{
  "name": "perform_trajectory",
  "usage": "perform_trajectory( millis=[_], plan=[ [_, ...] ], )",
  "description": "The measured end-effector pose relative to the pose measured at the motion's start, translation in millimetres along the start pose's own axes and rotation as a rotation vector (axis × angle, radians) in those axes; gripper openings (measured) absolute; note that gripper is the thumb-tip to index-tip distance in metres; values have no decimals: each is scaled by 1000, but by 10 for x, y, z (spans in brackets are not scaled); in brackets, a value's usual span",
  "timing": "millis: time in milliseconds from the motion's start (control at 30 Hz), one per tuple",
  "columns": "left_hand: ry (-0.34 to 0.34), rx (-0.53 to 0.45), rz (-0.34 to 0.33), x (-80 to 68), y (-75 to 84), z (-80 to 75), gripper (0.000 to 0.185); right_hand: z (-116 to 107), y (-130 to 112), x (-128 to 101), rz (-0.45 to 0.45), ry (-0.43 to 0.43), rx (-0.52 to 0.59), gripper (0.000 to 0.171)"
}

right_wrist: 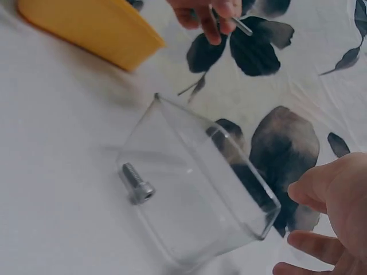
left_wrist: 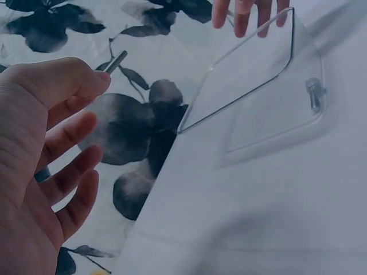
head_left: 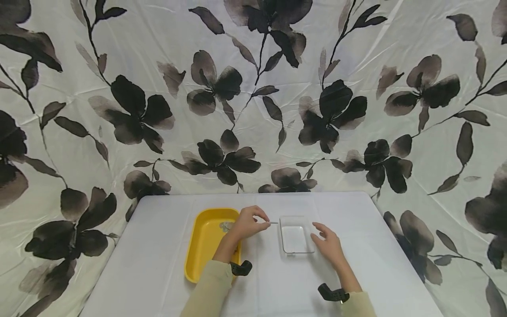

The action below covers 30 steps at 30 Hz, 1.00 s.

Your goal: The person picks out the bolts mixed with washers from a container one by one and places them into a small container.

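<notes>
My left hand (head_left: 247, 223) pinches a thin metal rod (head_left: 273, 223) between thumb and fingertips, close to the left side of a clear plastic box (head_left: 282, 240). The rod (left_wrist: 116, 61) points away from the thumb in the left wrist view, while the other fingers are spread and loosely bent. Inside the box, a socket-head bolt (right_wrist: 136, 182) lies by the near wall. My right hand (head_left: 328, 244) is just right of the box with its fingers apart and holds nothing; its fingertips come near the rim in the right wrist view.
A yellow tray (head_left: 191, 255) stands on the left of the white table (head_left: 269, 290), partly behind my left forearm. Small grey metal pieces (head_left: 225, 226) lie in its far right part. A floral cloth (head_left: 277, 132) hangs beyond the table's far edge.
</notes>
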State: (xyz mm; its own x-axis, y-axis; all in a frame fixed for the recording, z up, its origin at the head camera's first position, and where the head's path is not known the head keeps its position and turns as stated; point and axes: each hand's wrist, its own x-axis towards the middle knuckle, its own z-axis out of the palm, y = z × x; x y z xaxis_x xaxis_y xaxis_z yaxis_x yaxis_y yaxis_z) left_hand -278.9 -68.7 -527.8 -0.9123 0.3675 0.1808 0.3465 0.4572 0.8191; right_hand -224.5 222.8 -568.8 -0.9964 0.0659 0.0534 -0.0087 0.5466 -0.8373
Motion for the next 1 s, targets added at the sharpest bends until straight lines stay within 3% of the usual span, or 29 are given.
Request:
perform_trajectory(
  millis=[233, 467, 700, 1000],
  plan=[
    [9, 13, 44, 6, -11, 161, 3, 99, 142, -89, 40, -18, 75, 46],
    [3, -8, 45, 14, -7, 316, 4, 164, 203, -121, 84, -23, 192, 47],
    [-7, -34, 1, 75, -4, 466, 3, 201, 245, -150, 104, -23, 222, 44],
    [-34, -42, 45, 209, 85, 641, 4, 203, 266, -162, 105, -21, 258, 44]
  ],
)
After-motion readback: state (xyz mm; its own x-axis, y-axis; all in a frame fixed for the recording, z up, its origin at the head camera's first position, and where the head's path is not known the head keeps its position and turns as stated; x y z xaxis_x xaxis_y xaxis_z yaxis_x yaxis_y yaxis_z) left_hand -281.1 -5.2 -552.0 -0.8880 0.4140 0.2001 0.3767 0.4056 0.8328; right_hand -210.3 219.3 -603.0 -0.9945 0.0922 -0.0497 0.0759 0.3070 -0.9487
